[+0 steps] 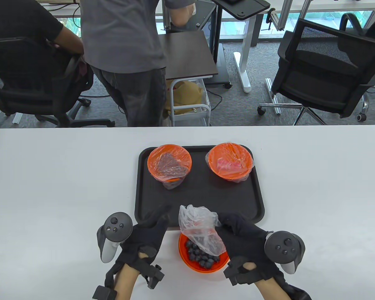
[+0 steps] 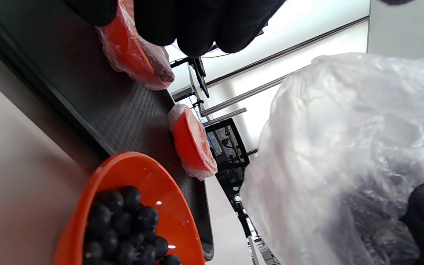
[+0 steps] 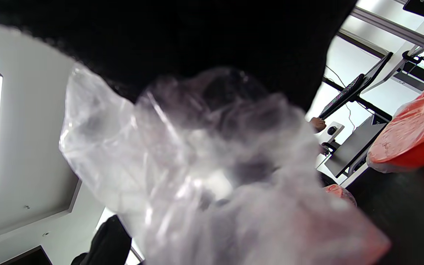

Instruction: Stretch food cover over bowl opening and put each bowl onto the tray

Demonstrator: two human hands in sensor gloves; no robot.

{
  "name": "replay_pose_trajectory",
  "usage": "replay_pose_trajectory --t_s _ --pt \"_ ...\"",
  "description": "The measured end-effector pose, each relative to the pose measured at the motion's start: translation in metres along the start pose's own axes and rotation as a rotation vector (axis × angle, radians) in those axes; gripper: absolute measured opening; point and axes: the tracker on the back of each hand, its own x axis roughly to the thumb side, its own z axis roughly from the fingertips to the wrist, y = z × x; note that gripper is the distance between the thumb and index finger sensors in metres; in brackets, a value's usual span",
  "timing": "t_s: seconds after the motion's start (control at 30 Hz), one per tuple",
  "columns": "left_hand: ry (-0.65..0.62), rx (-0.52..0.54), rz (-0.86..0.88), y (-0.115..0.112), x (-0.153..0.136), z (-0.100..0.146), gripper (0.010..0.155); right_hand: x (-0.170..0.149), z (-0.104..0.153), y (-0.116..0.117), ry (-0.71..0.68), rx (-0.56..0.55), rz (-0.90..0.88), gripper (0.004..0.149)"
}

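Third bowl, cover going on

R hand (image 1: 247,237) pinches crumpled clear plastic food cover (image 1: 201,229) w/ fingertips, above orange bowl of dark berries (image 1: 203,257), bottom centre, on white table (image 1: 50,187) just below black tray (image 1: 200,193). L hand (image 1: 148,232) spread, empty, likely reaching to grab opposite edge & stretch. Two wrapped orange bowls (image 1: 169,164) sit at tray's top.
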Motion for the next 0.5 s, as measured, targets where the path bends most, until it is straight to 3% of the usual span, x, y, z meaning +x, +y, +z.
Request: replay_pose_trajectory --t_s 0.1,0.17,0.27,0.37,0.5 --pt "-0.033 -0.067 0.116 -0.008 0.002 -0.003 0.097 0.0 0.0 0.006 -0.011 0.041 -0.038 0.043" --pt "-0.064 -0.161 0.138 -0.016 0.005 -0.004 0.099 0.0 0.001 0.011 -0.013 0.044 -0.038 0.043" --pt "-0.102 -0.214 0.159 -0.027 0.01 -0.003 0.101 0.0 0.002 0.018 -0.005 0.041 -0.059 0.043" --pt "-0.114 -0.231 0.192 -0.033 0.014 -0.002 0.086 -0.004 0.005 0.025 0.025 0.046 -0.086 0.043" --pt "-0.11 -0.09 0.103 -0.027 0.018 0.001 0.054 -0.007 0.007 0.028 0.036 0.035 -0.062 0.043"
